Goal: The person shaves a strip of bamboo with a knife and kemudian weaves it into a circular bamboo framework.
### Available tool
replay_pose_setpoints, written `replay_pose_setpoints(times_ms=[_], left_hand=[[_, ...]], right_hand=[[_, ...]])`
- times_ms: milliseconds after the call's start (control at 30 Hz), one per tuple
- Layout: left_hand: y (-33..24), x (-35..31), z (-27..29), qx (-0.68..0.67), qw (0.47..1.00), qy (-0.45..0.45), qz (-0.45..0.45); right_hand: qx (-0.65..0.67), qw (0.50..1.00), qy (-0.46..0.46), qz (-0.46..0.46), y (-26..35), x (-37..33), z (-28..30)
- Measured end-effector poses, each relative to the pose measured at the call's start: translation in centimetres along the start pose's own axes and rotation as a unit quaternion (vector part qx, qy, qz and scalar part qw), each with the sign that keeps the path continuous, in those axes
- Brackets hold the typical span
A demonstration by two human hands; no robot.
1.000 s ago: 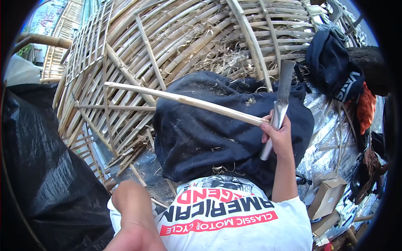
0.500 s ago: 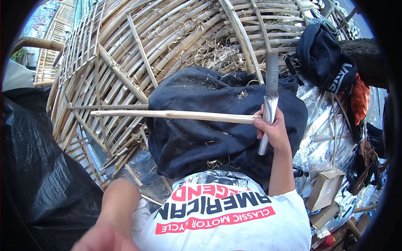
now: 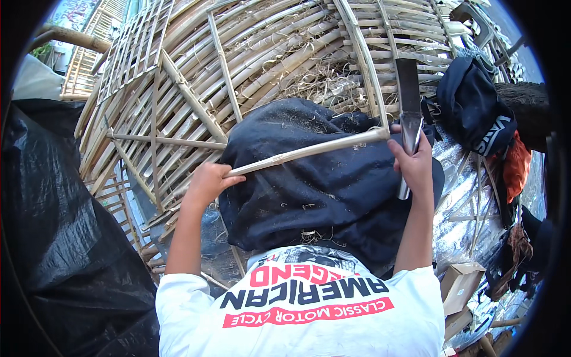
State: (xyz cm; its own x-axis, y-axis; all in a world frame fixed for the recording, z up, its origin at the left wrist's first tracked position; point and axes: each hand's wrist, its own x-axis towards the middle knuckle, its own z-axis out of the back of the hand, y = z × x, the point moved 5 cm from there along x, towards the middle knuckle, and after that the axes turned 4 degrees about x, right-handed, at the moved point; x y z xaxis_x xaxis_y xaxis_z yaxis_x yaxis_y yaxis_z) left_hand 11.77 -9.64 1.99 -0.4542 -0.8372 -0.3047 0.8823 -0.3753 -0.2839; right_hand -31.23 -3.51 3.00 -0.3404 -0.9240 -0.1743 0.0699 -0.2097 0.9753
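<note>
One cardboard box (image 3: 461,289), inside hidden, well apart from the bamboo strip (image 3: 309,153)

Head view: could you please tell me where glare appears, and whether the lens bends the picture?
In the head view, glare shows on the silver sheet, softer sheen on the black tarp; also there, the metal tool in the right hand glints; the head view's rim is dark and rounded, consistent with fisheye bending.

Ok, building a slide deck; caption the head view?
Left hand grips a bamboo stick over dark cloth; right hand holds a knife.
</note>
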Motion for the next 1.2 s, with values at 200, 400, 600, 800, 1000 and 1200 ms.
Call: replay_pose_setpoints(times_ms=[200, 400, 600, 800, 1000, 1200], left_hand=[[-2.7, -2.7, -3.2, -0.254, 0.959, 0.04, 0.122], [-3.5, -3.0, -4.9, -0.31, 0.94, -0.022, 0.137], [-4.3, -2.9, -4.8, -0.287, 0.943, -0.072, 0.152], [-3.9, -2.7, -5.1, -0.295, 0.942, -0.077, 0.142], [-4.0, -2.2, -4.9, -0.283, 0.945, -0.084, 0.142], [-4.0, -2.4, -5.3, -0.264, 0.95, -0.093, 0.135]], right_hand=[[0.02, 0.997, -0.032, 0.063, -2.0, -3.3, -3.5], [-0.143, 0.964, 0.135, 0.181, -1.6, -6.5, -12.6], [-0.298, 0.897, 0.157, 0.285, -1.6, -6.0, -16.4], [-0.34, 0.875, 0.127, 0.321, -2.8, -3.1, -14.8], [-0.359, 0.887, 0.067, 0.284, -4.0, -0.4, -13.0], [-0.299, 0.895, 0.218, 0.248, -3.9, -2.5, -16.1]])
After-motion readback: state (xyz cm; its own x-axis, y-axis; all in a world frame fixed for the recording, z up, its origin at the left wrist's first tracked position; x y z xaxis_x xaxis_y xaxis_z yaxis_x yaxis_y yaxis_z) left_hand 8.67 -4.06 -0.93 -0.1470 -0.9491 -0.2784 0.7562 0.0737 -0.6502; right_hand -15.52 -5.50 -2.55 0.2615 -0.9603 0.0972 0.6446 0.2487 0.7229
